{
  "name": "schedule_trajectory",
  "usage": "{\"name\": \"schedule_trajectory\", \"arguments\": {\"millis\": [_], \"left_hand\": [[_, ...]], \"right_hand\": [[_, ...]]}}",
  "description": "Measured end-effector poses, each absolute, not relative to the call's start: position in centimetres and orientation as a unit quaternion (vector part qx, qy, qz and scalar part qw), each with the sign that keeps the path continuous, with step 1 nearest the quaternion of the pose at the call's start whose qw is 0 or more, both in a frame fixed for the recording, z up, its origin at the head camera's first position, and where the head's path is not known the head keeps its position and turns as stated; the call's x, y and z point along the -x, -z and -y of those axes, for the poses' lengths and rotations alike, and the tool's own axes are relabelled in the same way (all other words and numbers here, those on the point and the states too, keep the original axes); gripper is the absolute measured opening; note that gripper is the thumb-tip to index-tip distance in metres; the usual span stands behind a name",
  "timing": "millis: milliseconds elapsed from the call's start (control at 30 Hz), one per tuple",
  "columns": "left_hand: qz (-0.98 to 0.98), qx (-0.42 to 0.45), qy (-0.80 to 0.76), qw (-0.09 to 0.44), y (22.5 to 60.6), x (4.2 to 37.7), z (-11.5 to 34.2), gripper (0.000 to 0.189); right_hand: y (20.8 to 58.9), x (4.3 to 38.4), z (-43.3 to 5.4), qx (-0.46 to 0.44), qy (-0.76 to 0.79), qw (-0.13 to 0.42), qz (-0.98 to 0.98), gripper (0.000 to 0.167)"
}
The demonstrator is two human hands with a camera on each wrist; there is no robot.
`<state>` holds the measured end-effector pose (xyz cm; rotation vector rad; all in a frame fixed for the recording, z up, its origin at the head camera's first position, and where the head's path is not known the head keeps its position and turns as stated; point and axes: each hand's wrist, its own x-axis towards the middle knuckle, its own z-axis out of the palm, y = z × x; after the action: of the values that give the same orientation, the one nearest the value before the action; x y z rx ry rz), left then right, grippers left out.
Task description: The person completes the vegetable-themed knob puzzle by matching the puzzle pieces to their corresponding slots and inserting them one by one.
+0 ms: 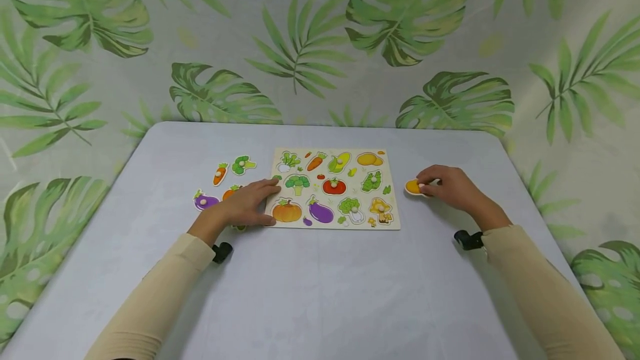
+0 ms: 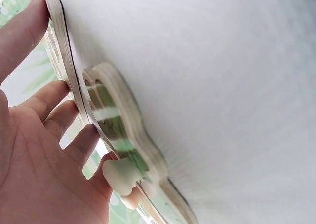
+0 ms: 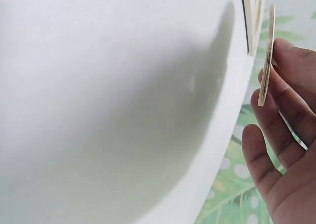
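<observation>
A wooden vegetable puzzle board (image 1: 350,226) lies on the table. My left hand (image 1: 250,203) rests at its left edge, fingers extended, with the fingertips touching the board's side (image 2: 66,51) in the left wrist view. To the right of the board, my right hand (image 1: 452,186) pinches a yellow potato puzzle piece (image 1: 413,186) by its knob. In the right wrist view that piece (image 3: 267,61) shows edge-on, raised over the table, its shadow below. Close under my left hand lies a green piece with a pale knob (image 2: 121,174), mostly hidden in the head view.
Left of the board lie a carrot piece (image 1: 220,174), a broccoli piece (image 1: 243,165), an eggplant piece (image 1: 206,201) and a partly covered orange piece (image 1: 230,192). Knobbed corn (image 1: 340,162), tomato (image 1: 334,186) and mushroom (image 1: 381,209) pieces sit in the board. Leaf-patterned cloth (image 1: 310,49) hangs behind the table.
</observation>
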<state>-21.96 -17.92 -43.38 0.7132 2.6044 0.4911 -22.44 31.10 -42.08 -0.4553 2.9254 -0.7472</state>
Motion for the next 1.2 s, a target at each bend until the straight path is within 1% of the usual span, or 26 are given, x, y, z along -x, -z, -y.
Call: {"name": "schedule_trajectory", "arguments": {"millis": [167,400,600,733,1000,1200], "left_hand": [[-0.93,-0.257,-0.174,0.198,43.4,22.0,17.9,0.081],[-0.931,-0.256,-0.172,0.197,43.4,22.0,17.9,0.081],[-0.933,-0.251,-0.167,0.199,43.4,22.0,17.8,0.081],[-0.934,-0.246,-0.166,0.201,43.4,21.9,17.7,0.081],[-0.934,-0.25,-0.162,0.198,43.6,21.8,17.7,0.081],[-0.935,-0.25,-0.159,0.195,43.6,22.0,17.7,0.081]], "right_hand": [[41.7,23.3,-30.4,0.149,0.243,0.059,-0.957,0.024],[41.4,24.5,-29.4,0.16,0.238,0.052,-0.957,0.024],[41.1,25.3,-28.2,0.168,0.245,0.06,-0.953,0.022],[41.1,26.1,-27.4,0.159,0.245,0.075,-0.953,0.022],[41.6,27.8,-25.7,0.152,0.259,0.078,-0.951,0.021],[41.9,29.0,-24.6,0.137,0.265,0.091,-0.95,0.023]]}}
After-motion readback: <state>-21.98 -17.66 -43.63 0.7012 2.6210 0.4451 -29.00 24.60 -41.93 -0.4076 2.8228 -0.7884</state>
